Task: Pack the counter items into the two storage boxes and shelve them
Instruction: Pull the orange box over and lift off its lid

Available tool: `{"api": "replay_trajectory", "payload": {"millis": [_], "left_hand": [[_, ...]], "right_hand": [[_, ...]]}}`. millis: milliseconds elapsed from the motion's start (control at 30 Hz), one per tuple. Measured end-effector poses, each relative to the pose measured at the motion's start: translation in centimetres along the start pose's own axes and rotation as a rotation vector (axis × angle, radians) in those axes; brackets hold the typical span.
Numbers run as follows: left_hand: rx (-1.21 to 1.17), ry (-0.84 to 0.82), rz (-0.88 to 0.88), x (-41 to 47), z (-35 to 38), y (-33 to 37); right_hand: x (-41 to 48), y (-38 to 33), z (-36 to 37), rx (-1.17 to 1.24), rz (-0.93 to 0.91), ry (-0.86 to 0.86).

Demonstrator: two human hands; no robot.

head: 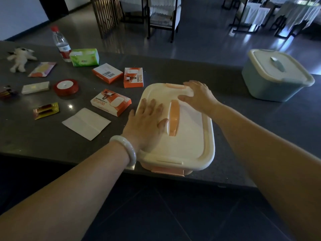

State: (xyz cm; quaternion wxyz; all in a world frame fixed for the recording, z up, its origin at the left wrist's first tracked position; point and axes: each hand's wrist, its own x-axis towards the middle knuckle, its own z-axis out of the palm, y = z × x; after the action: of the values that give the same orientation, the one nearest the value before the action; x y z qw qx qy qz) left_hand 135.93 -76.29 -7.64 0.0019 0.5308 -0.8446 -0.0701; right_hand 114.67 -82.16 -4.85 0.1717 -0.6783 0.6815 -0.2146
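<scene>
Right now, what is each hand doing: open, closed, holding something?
Left hand: open, flat on the box lid.
Right hand: open, resting on the lid's far corner.

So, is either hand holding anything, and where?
Nothing is gripped. The left hand lies flat on the box lid beside its orange handle; the right hand rests on the lid's far corner.

Two lidded plastic storage boxes: one cream-and-orange box (191,145), one pale blue box (267,87). Three orange-and-white cardboard cartons (111,102) (107,73) (133,77), one clear red-capped plastic bottle (61,44), one green tissue pack (85,57), one white plush toy (20,57), one red ribbon spool (66,86), one folded white paper sheet (86,123).
</scene>
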Motion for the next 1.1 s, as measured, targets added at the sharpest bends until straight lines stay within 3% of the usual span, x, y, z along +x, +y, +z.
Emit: {"api": "replay_trajectory", "payload": {"millis": [167,400,733,1000,1100], "left_hand": [[0.065,0.025,0.002,0.3,-0.1,-0.2],[0.122,0.005,0.013,0.3,0.4,-0.3],[0.103,-0.029,-0.009,0.3,0.0,-0.1],[0.08,0.028,-0.033,0.4,0.5,-0.2],[0.098,0.031,-0.034,0.6,0.7,-0.3]], "right_hand": [[4.3,0.0,0.5,-0.036,0.066,-0.174],[5.4,1.0,2.0,0.063,0.138,0.012],[6.0,1.3,2.2,0.15,0.181,0.023],[7.3,-0.4,1.8,-0.116,0.348,-0.024],[7.3,-0.9,1.9,-0.229,0.295,-0.114]]}}
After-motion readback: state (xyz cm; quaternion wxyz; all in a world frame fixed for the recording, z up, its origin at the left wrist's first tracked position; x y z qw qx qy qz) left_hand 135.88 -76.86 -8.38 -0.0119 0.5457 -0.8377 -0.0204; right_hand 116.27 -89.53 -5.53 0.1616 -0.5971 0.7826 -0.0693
